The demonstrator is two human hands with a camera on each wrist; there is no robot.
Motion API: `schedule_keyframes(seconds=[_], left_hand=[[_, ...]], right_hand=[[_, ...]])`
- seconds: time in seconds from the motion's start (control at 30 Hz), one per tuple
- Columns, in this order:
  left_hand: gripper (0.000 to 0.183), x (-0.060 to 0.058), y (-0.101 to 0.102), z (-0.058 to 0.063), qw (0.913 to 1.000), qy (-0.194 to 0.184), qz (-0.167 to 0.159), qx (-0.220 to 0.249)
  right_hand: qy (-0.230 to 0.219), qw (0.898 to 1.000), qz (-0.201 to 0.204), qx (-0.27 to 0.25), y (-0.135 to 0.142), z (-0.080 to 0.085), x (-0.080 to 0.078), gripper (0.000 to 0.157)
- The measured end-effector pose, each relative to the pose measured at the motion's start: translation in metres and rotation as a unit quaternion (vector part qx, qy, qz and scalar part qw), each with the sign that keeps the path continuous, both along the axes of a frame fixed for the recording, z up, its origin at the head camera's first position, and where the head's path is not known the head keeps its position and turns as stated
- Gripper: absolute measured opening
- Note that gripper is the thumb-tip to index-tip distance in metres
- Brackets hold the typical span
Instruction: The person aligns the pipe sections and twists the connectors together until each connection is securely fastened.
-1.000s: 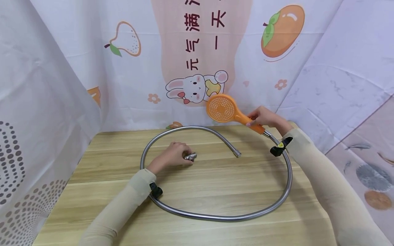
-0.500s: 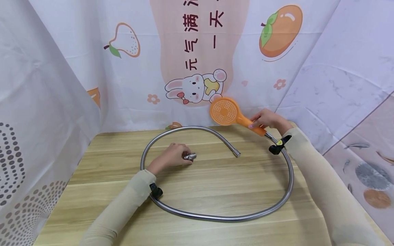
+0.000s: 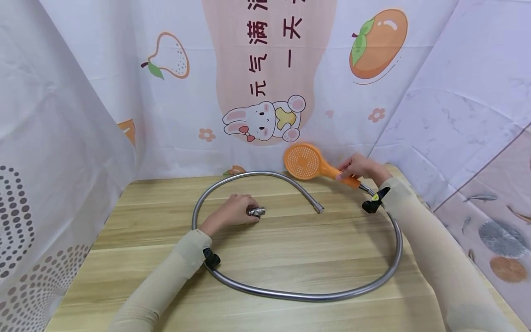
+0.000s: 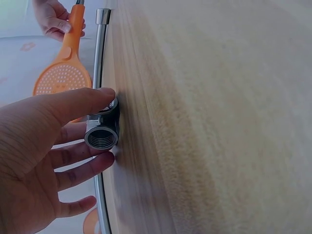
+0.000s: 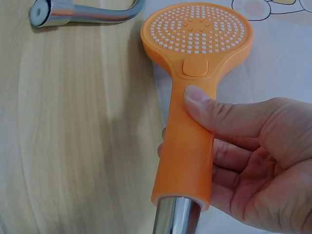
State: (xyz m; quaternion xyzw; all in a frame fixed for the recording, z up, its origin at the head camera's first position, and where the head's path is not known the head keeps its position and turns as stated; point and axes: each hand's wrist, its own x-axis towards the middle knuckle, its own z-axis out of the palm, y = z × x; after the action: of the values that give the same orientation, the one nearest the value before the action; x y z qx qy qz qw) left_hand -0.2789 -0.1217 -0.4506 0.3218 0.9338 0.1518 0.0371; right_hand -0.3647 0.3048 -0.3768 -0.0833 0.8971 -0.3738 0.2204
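My right hand (image 3: 360, 167) grips the handle of an orange shower head (image 3: 303, 161) near the table's back right corner. The perforated spray face is turned toward me, and in the right wrist view my thumb (image 5: 209, 109) lies along the handle below a small button. A grey metal shower hose (image 3: 307, 295) runs from the handle's chrome end in a wide loop over the table. Inside that loop, my left hand (image 3: 235, 210) pinches a small chrome pipe fitting (image 4: 101, 139) between thumb and fingers, close to the tabletop. One threaded opening of the fitting faces the left wrist camera.
The hose's loose end (image 3: 318, 208) lies between my two hands on the wood-grain table (image 3: 265, 253). A printed white curtain (image 3: 178, 124) hangs right behind the table's back edge. More curtains enclose the left and right sides.
My right hand has lowered the shower head toward the table's back edge, and the hose's right side has shifted slightly outward. The left hand and fitting have stayed nearly still.
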Motion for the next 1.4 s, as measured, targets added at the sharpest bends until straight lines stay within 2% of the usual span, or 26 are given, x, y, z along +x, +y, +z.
schedule_keyframes(seconds=[0.23, 0.6, 0.93, 1.4], left_hand=[[0.031, -0.001, 0.001, -0.001, 1.0000, -0.006, 0.003, -0.004], [0.029, -0.002, 0.002, 0.001, 1.0000, 0.007, -0.003, -0.001], [0.029, -0.003, 0.004, 0.001, 1.0000, 0.002, -0.007, 0.000], [0.028, 0.000, 0.006, 0.000, 1.0000, 0.000, 0.003, 0.000]], right_hand=[[-0.003, 1.000, 0.000, 0.001, 0.004, -0.011, -0.002, 0.042], [-0.005, 1.000, -0.003, -0.003, 0.007, -0.017, -0.006, 0.050], [-0.010, 1.000, -0.003, 0.009, 0.010, -0.027, -0.008, 0.049], [0.001, 1.000, 0.007, 0.022, 0.005, -0.031, -0.004, 0.048]])
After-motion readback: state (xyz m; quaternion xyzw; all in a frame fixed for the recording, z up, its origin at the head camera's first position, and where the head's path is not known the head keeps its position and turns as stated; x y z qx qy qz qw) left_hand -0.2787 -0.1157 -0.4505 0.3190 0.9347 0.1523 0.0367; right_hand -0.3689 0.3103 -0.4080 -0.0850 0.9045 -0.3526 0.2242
